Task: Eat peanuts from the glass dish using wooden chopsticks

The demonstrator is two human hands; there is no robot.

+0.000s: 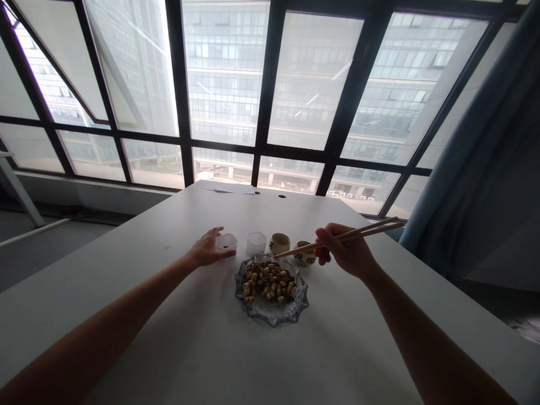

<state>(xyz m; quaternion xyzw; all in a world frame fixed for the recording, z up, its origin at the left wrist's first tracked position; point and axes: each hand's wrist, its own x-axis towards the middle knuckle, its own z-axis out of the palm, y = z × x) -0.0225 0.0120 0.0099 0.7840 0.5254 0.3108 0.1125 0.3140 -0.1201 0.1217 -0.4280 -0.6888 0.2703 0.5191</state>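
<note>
My left hand (206, 247) curves around a small clear plastic cup (228, 242), thumb in front and fingers behind. A small dark bit lies inside that cup. Wooden chopsticks (358, 232) are gripped in my right hand (343, 247), tips pointing left, just above the far rim of a scalloped glass dish (274, 319). Pale nuts (272, 279) mixed with darker pieces are heaped in the dish. I cannot make out anything between the chopstick tips. Beyond the dish stand a second plastic cup (256, 243) and two cream cups with dark characters, one left (279, 244) and one right (304, 256).
Everything stands on a white table (189, 337). Papers (228, 186) lie at its far end, near two dark round holes. Large dark-framed windows (261, 79) rise behind it, and a blue curtain (468, 140) hangs at the right.
</note>
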